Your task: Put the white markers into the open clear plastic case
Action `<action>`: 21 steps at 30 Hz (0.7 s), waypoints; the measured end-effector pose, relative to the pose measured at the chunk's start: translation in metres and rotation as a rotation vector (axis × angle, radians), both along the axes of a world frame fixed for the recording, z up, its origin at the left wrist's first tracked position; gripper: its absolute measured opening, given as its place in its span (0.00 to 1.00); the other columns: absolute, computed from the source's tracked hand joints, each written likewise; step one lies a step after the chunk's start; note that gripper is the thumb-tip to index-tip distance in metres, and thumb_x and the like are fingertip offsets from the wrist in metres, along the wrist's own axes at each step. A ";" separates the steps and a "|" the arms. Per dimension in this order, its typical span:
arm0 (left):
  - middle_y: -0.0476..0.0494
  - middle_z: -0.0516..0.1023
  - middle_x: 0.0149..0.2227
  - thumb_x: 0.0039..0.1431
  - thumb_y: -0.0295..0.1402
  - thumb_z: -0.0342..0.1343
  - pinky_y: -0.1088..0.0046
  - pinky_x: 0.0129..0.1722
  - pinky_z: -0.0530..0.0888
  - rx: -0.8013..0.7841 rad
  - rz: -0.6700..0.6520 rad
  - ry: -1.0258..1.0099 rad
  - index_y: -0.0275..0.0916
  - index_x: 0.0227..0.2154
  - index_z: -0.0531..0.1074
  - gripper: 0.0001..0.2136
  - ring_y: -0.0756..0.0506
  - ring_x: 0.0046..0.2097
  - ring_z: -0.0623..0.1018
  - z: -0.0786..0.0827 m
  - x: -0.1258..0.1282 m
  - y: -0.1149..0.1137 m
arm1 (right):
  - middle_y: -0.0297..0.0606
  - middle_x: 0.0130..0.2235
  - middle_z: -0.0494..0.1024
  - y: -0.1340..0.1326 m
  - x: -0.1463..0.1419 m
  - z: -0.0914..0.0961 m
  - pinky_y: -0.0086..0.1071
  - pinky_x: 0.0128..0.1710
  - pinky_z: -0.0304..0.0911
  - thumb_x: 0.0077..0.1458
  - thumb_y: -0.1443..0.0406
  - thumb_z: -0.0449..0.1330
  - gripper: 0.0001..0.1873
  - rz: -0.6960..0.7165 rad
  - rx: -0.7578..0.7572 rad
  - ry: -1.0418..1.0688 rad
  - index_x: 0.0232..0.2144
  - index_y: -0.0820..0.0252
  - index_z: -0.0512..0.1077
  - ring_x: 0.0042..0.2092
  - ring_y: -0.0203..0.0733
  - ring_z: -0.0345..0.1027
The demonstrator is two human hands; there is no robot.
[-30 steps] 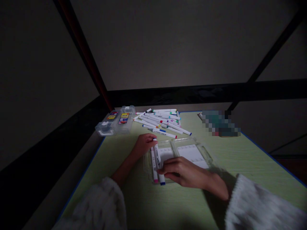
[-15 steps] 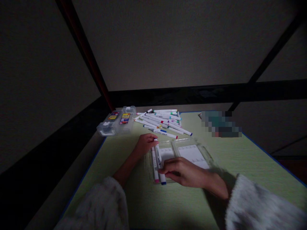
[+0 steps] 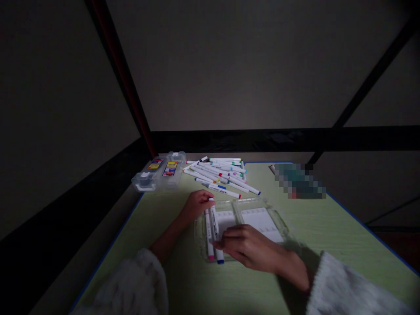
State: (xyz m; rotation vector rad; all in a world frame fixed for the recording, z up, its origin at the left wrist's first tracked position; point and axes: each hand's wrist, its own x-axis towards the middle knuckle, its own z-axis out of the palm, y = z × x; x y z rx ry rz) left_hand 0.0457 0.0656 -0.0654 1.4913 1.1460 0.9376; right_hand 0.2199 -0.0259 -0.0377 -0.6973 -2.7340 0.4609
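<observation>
A clear plastic case [image 3: 239, 206] lies opened flat on the table, with white inserts in both halves. Along its left side rests a white marker with a pink end [image 3: 209, 238]. Beside it, a white marker with a blue end [image 3: 214, 218] lies between my hands, its lower tip reaching past the case's near edge. The fingers of my left hand [image 3: 197, 204] pinch the far end of this blue-ended marker. My right hand [image 3: 247, 245] has its thumb and fingertips closed on the same marker nearer the blue end.
A loose pile of white markers [image 3: 216, 170] with various coloured ends lies beyond the case. Clear plastic cases with yellow labels [image 3: 160, 173] stand at the back left. A blurred-out teal item [image 3: 297, 181] is at the back right of the green table [image 3: 262, 293].
The view has tilted up slightly, so everything sits a little lower in the frame. Both hands keep nearly the same hold on the blue-ended marker.
</observation>
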 end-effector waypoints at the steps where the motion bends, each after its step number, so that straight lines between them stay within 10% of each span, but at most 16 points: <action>1: 0.52 0.71 0.18 0.37 0.27 0.57 0.79 0.23 0.65 -0.001 -0.003 -0.002 0.34 0.25 0.69 0.08 0.52 0.23 0.71 0.000 0.000 0.000 | 0.37 0.31 0.72 0.000 0.000 0.000 0.28 0.32 0.56 0.60 0.66 0.42 0.17 -0.004 0.017 -0.013 0.36 0.62 0.70 0.33 0.36 0.64; 21: 0.50 0.72 0.21 0.36 0.27 0.57 0.77 0.26 0.66 0.013 0.025 -0.017 0.33 0.25 0.69 0.08 0.51 0.26 0.72 0.001 0.000 -0.001 | 0.35 0.34 0.73 -0.001 -0.001 0.003 0.29 0.32 0.56 0.59 0.66 0.44 0.14 -0.016 0.071 -0.060 0.41 0.58 0.68 0.34 0.36 0.65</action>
